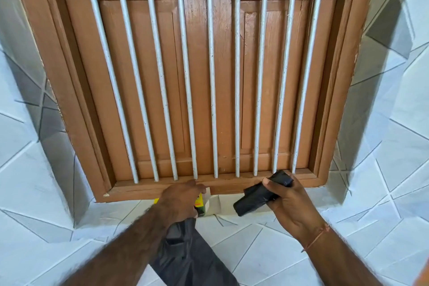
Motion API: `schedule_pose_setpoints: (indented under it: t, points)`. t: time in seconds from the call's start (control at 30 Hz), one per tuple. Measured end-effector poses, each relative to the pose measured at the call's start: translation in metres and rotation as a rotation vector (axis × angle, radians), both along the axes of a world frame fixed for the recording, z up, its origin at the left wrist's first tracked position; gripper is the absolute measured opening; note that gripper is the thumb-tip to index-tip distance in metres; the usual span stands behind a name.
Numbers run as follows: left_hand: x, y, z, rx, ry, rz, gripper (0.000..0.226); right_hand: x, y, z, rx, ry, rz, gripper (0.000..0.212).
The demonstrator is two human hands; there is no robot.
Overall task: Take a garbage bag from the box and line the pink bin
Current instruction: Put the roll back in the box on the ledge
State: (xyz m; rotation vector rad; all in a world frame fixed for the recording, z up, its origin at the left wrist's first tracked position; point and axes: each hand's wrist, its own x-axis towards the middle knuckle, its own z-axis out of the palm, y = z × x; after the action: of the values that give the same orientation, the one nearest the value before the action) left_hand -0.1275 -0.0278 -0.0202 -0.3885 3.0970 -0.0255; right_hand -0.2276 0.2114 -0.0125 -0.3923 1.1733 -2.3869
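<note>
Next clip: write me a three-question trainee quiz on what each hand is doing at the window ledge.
1. True or false: the right hand grips a black roll of garbage bags.
2. Which hand rests on the small yellow-and-green cardboard box? A. left B. right
3. Fill in: a loose dark grey plastic bag hangs below the ___ hand.

Key: 1 true; 2 A; 3 left

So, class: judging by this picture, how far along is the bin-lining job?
Done: one loose bag is out, hanging under the left hand, which rests on the box. In hand: the right hand grips the bag roll. Left: lining the bin, which isn't in view.
</note>
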Motion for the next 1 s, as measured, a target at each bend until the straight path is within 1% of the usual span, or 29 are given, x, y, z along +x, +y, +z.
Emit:
schedule_pose_setpoints:
  t: [0.1, 0.2, 0.27, 0.37, 0.43, 0.53, 0.63, 0.67, 0.77, 0.87, 0.93, 1.0]
  points:
    - [0.013, 0.014, -0.001, 0.106, 0.154, -0.025, 0.071, -0.003, -0.005, 0.010, -0.114, 0.031, -0.102, 0.042]
    - [0.025, 0.036, 0.004, 0.224, 0.325, -0.080, 0.072, 0.004, -0.022, 0.023, -0.197, 0.051, -0.150, 0.036]
    - [0.031, 0.045, 0.008, 0.289, 0.407, -0.073, 0.069, 0.017, -0.035, 0.031, -0.211, 0.101, -0.164, 0.031]
    - [0.039, 0.047, 0.009, 0.393, 0.504, -0.015, 0.070, 0.032, -0.045, 0.032, -0.162, 0.193, -0.205, 0.034]
    - [0.046, 0.044, 0.009, 0.401, 0.526, 0.000, 0.074, 0.035, -0.044, 0.028, -0.060, 0.248, -0.207, 0.029]
    - [0.055, 0.042, 0.013, 0.365, 0.535, -0.005, 0.072, 0.035, -0.037, 0.024, 0.146, 0.324, -0.173, 0.024]
    - [0.060, 0.045, 0.016, 0.348, 0.549, -0.028, 0.069, 0.037, -0.030, 0.028, 0.325, 0.454, -0.210, 0.027]
    - [0.061, 0.046, 0.016, 0.351, 0.556, -0.031, 0.068, 0.039, -0.030, 0.030, 0.339, 0.475, -0.235, 0.029]
    - [0.061, 0.051, 0.015, 0.380, 0.586, -0.021, 0.067, 0.050, -0.037, 0.032, 0.291, 0.470, -0.314, 0.029]
    - [0.061, 0.052, 0.015, 0.396, 0.608, -0.022, 0.066, 0.060, -0.046, 0.032, 0.310, 0.493, -0.394, 0.031]
    - [0.062, 0.054, 0.015, 0.414, 0.607, -0.036, 0.066, 0.061, -0.047, 0.034, 0.276, 0.492, -0.463, 0.029]
    - [0.062, 0.057, 0.014, 0.421, 0.608, -0.051, 0.067, 0.059, -0.046, 0.035, 0.246, 0.466, -0.484, 0.029]
